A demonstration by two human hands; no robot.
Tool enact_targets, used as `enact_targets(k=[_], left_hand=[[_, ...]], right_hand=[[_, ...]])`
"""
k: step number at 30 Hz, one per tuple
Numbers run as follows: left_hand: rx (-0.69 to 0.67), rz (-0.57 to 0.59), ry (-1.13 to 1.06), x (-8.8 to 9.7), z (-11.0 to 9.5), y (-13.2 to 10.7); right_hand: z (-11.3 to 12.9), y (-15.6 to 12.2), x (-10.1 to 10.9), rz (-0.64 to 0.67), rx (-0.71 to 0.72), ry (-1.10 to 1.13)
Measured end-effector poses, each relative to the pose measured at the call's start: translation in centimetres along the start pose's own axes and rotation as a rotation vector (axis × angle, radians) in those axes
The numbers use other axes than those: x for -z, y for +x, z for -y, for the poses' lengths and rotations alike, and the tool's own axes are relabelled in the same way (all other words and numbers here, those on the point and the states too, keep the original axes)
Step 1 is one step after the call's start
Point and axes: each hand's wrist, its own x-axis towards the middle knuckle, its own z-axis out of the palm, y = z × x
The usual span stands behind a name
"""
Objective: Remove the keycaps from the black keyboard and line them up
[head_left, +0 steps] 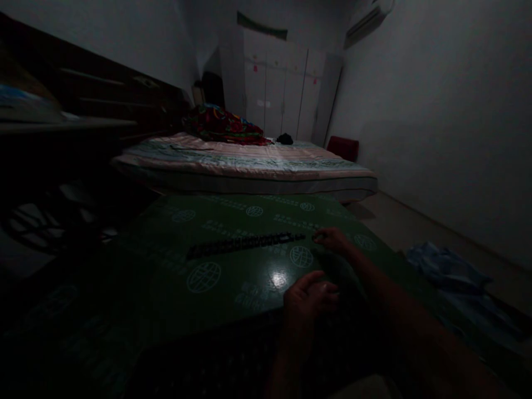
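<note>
On a green table (pixel 249 277) printed with pale globe marks lies a long row of small black keycaps (pixel 245 243). My right hand (pixel 334 241) reaches past the row's right end, its fingertips pinched on a small dark piece that looks like a keycap (pixel 315 238), at the table surface. Nearer to me is my left hand (pixel 310 293), fingers curled in, above the right part of a dark keyboard (pixel 216 360) at the table's front. Whatever its fingers hold is too dark to make out. My right forearm and deep shadow hide the keyboard's right side.
A bed (pixel 257 166) with a red patterned blanket (pixel 224 124) stands beyond the table. To the left are a dark shelf (pixel 75 124) and a wheel-like frame (pixel 37 221). Bluish cloth (pixel 449 269) lies at the right. The room is very dim.
</note>
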Motion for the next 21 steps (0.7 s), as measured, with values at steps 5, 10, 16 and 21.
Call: enact_targets(k=[5, 10, 16, 21], left_hand=[[0.065, 0.016, -0.028, 0.5, 0.3, 0.5], [0.080, 0.038, -0.006, 0.5, 0.5, 0.4], [0.063, 0.016, -0.005, 0.3, 0.3, 0.2], [0.073, 0.024, -0.004, 0.2, 0.2, 0.1]], right_hand=[[-1.6, 2.8, -1.1, 0.031, 0.003, -0.046], [-2.5, 3.5, -1.8, 0.075, -0.015, -0.071], [-2.8, 4.2, -2.0, 0.099, -0.015, -0.093], [-2.9, 4.3, -2.0, 0.104, -0.008, -0.105]])
